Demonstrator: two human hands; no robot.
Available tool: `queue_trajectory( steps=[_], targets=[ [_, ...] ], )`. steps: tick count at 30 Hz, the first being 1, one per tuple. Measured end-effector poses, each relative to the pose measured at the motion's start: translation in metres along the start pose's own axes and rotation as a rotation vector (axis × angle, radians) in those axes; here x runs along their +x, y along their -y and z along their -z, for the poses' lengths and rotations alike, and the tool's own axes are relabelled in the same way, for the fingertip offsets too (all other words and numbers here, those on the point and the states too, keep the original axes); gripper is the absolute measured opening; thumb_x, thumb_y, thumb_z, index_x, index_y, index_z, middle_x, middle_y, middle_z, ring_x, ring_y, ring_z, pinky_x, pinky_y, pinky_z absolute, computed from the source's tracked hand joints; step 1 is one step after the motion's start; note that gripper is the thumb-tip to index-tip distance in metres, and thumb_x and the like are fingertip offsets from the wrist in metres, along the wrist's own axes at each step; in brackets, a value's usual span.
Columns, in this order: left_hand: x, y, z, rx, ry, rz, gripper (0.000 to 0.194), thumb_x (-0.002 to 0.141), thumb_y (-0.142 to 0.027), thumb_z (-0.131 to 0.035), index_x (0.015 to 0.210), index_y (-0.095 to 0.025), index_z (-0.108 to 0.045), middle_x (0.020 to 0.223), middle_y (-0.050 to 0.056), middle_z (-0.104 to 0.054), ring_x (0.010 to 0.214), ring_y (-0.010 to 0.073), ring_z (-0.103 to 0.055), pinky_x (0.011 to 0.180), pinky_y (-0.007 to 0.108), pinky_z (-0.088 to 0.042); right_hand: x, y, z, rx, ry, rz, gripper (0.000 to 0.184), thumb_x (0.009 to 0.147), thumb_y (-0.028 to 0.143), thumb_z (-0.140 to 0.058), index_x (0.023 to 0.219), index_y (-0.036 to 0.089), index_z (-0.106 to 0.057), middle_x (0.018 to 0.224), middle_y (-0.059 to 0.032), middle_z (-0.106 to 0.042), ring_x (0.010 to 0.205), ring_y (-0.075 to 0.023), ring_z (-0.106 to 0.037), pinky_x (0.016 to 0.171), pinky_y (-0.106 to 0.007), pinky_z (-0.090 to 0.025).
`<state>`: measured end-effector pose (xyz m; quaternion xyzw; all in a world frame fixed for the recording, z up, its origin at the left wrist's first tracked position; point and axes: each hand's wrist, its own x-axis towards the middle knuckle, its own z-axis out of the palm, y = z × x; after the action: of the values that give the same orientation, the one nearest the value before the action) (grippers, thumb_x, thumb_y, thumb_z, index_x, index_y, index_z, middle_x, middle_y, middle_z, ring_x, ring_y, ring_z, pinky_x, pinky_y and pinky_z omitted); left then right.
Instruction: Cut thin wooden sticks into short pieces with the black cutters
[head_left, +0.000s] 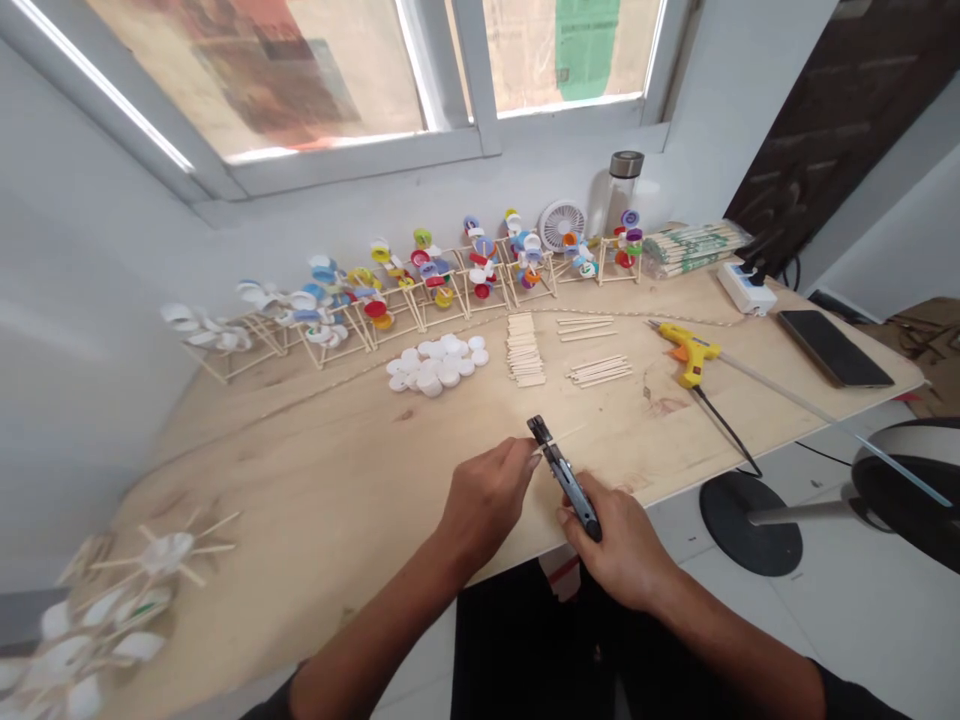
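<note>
Stick (561, 438) in left hand (486, 497), pliers (566, 485) in right hand (619, 545), above table edge (510, 563).

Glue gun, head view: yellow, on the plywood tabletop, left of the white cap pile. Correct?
No: the yellow glue gun lies right of the white cap pile, not left, as the head view shows. It is on the plywood tabletop, as you said.

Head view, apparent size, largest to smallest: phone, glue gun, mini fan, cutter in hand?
1. Black smartphone
2. Yellow hot glue gun and hand cutter: they look about alike, and the cutter is nearer the camera, so I won't rank them.
3. White mini fan
</note>
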<state>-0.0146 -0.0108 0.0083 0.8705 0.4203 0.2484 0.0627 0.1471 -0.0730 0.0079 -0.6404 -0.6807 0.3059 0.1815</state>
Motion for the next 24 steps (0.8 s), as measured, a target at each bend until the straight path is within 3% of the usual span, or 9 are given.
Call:
queue_trajectory(
  steps=[2, 4, 10, 16, 24],
  targets=[
    [-0.003, 0.0, -0.006, 0.153, -0.086, -0.058, 0.019, 0.088, -0.02, -0.038, 0.085, -0.015, -0.055, 0.063, 0.002, -0.058, 0.054, 0.0129, -0.053, 0.049, 0.022, -0.036, 0.002, 0.001, 0.0, 0.03, 0.022, -0.004, 0.006, 0.081, 0.024, -0.046, 0.081, 0.02, -0.049, 0.068, -0.0004, -0.059, 0.061, -0.0154, -0.054, 0.058, -0.024, -0.031],
    [-0.004, 0.002, -0.008, 0.138, -0.093, -0.072, 0.018, 0.088, -0.019, -0.037, 0.086, -0.015, -0.055, 0.062, 0.002, -0.058, 0.052, 0.0126, -0.053, 0.048, 0.021, -0.036, 0.003, 0.002, 0.0, 0.018, 0.028, -0.005, 0.006, 0.081, 0.025, -0.046, 0.081, 0.02, -0.049, 0.068, -0.0004, -0.059, 0.062, -0.0156, -0.054, 0.057, -0.024, -0.031],
    [0.002, 0.005, 0.002, -0.24, 0.083, 0.062, 0.022, 0.09, -0.022, -0.032, 0.078, -0.017, -0.05, 0.057, -0.001, -0.054, 0.048, 0.0101, -0.05, 0.048, 0.02, -0.037, 0.007, 0.001, -0.001, -0.073, 0.024, -0.008, 0.009, 0.081, 0.029, -0.047, 0.082, 0.019, -0.049, 0.066, -0.0007, -0.059, 0.062, -0.0164, -0.054, 0.056, -0.024, -0.029],
    [0.007, 0.015, 0.007, -0.52, 0.185, 0.129, 0.023, 0.089, -0.025, -0.034, 0.074, -0.017, -0.049, 0.059, -0.003, -0.05, 0.051, 0.0092, -0.048, 0.051, 0.019, -0.037, 0.013, 0.0, -0.002, -0.096, 0.013, 0.041, 0.01, 0.081, 0.028, -0.046, 0.086, 0.019, -0.049, 0.075, -0.0033, -0.062, 0.07, -0.0187, -0.056, 0.061, -0.026, -0.032],
    [0.012, 0.029, 0.004, -0.607, 0.219, 0.184, 0.023, 0.089, -0.025, -0.036, 0.073, -0.017, -0.05, 0.058, -0.003, -0.047, 0.052, 0.0088, -0.046, 0.052, 0.019, -0.035, 0.027, -0.002, -0.008, -0.134, 0.018, 0.043, 0.009, 0.079, 0.027, -0.046, 0.084, 0.019, -0.049, 0.076, -0.0042, -0.061, 0.072, -0.0199, -0.056, 0.063, -0.027, -0.034]
  ],
)
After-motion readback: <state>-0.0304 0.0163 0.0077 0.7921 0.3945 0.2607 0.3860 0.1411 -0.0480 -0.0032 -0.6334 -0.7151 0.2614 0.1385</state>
